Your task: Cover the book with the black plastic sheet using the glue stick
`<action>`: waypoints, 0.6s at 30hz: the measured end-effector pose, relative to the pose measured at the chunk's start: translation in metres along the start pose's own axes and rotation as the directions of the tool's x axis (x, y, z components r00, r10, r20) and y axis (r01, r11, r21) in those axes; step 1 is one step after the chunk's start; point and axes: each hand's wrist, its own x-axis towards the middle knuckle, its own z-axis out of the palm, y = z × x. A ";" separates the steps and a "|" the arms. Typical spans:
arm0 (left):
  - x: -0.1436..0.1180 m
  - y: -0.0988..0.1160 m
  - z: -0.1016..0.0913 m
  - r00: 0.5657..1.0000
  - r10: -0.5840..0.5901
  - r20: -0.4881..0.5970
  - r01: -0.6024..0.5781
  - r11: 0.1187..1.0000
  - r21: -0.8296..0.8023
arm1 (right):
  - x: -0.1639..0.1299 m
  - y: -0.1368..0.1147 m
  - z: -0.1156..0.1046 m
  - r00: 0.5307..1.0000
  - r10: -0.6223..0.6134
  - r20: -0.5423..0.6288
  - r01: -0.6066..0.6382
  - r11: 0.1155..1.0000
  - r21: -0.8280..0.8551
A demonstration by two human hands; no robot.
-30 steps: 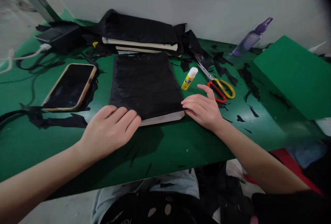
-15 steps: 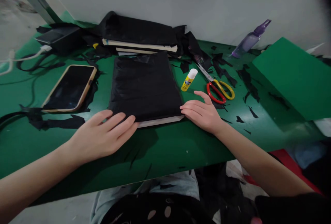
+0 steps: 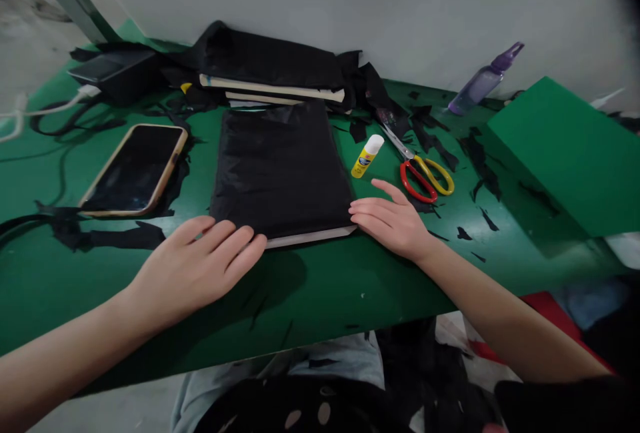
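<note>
Glue stick [image 3: 367, 155] label unreadable (too small); green block [image 3: 570, 153] cropped right

Lighting was dim and flat indoors, apparently from overhead. Soft glare sat on the green worktop [image 3: 320, 293] at its right part and on the phone screen [image 3: 133, 169]. A broad soft shadow lay under the black-covered book [image 3: 283, 169], toward the near edge. Black items lost detail and merged together. Wide-angle distortion bent the edges, with dark vignetting in the top-right corner. Left margin was blurred; the hands were slightly soft.
</note>
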 end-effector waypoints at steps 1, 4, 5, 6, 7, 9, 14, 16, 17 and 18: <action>0.000 0.000 0.000 1.000 -0.007 0.017 0.007 1.000 0.001 | -0.001 0.000 0.001 1.000 -0.013 0.010 0.013 1.000 0.001; 0.001 0.001 -0.003 0.999 -0.009 0.035 0.009 1.000 0.002 | -0.003 0.000 0.001 0.998 -0.053 0.023 0.054 0.999 -0.004; 0.001 0.001 -0.004 0.999 -0.007 0.036 0.007 1.000 0.006 | -0.003 0.000 0.001 0.997 -0.071 0.026 0.071 0.997 -0.004; 0.001 0.001 -0.004 0.999 -0.007 0.039 0.007 1.000 0.011 | -0.004 0.000 0.001 0.996 -0.086 0.032 0.086 0.996 -0.002; 0.000 0.001 -0.005 0.999 -0.004 0.041 0.004 1.000 0.016 | -0.004 0.001 0.001 0.995 -0.096 0.038 0.096 0.995 0.002; -0.002 0.000 -0.004 0.999 0.013 0.036 -0.014 1.000 0.017 | -0.005 0.001 0.001 0.993 -0.103 0.051 0.103 0.995 0.012; -0.006 -0.002 -0.003 0.997 0.081 0.018 -0.081 0.997 -0.004 | -0.010 0.003 0.003 0.993 -0.069 0.094 0.064 0.997 0.051; -0.007 -0.003 -0.003 0.997 0.070 0.032 -0.070 0.997 -0.009 | -0.012 0.002 0.003 0.992 -0.038 0.119 0.030 0.997 0.074; -0.008 -0.004 -0.003 0.997 0.064 0.036 -0.063 0.998 -0.017 | -0.013 0.002 0.003 0.991 -0.023 0.129 0.011 0.996 0.089; -0.009 -0.003 -0.003 0.998 0.059 0.038 -0.058 0.998 -0.028 | -0.013 0.002 0.004 0.991 -0.007 0.136 -0.008 0.994 0.106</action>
